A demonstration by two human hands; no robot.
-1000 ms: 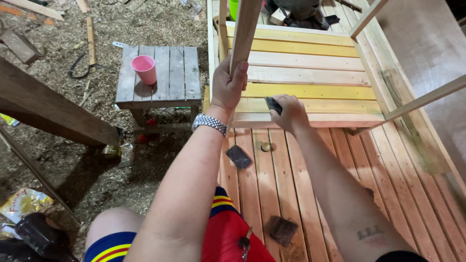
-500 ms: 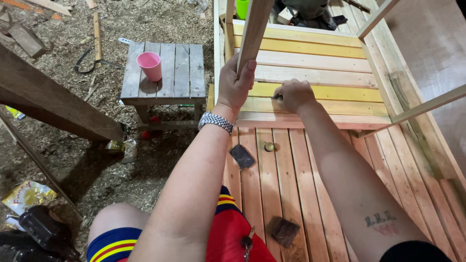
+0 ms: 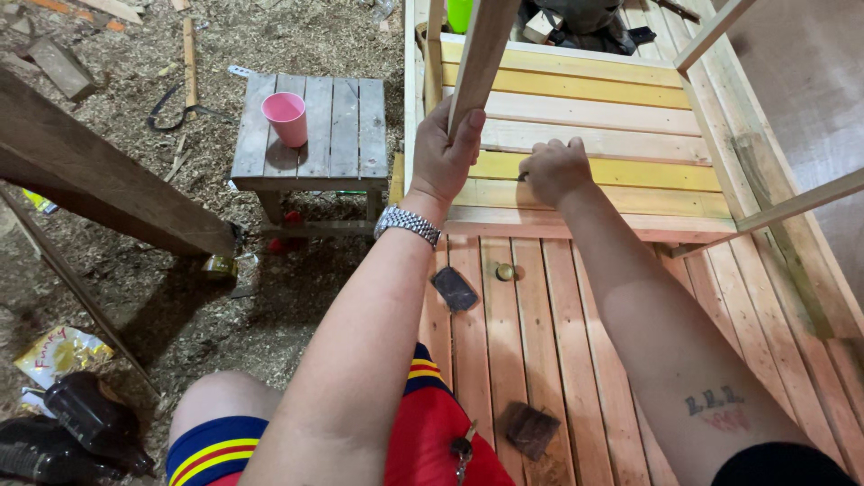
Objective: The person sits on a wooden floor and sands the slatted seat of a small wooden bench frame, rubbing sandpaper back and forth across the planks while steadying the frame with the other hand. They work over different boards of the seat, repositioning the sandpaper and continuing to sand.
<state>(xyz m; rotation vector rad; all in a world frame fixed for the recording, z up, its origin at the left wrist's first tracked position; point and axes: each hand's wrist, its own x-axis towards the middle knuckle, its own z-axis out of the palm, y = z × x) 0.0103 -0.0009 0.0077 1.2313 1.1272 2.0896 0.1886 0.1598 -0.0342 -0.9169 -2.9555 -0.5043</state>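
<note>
Fingers of the left hand point(image 3: 443, 155) wrap shut around a pale wooden slat point(image 3: 483, 49), thumb up along its edge; the slat's long axis runs nearly upright, leaning slightly right as it rises out of the top of the view. Just beside it, the right hand point(image 3: 555, 168) is curled into a fist with its knuckles on a yellow board point(image 3: 630, 171) of the slatted platform; something small and dark shows at the fingers, but what it is cannot be told. Two dark blocks point(image 3: 454, 289) lie on the planks nearer the knees. Left of the platform stands a grey stool point(image 3: 346, 126) with a pink cup point(image 3: 286, 117). A yellow crumpled packet point(image 3: 56, 353) lies on the sawdust at far lower left, beside a dark bottle point(image 3: 94, 421).
</note>
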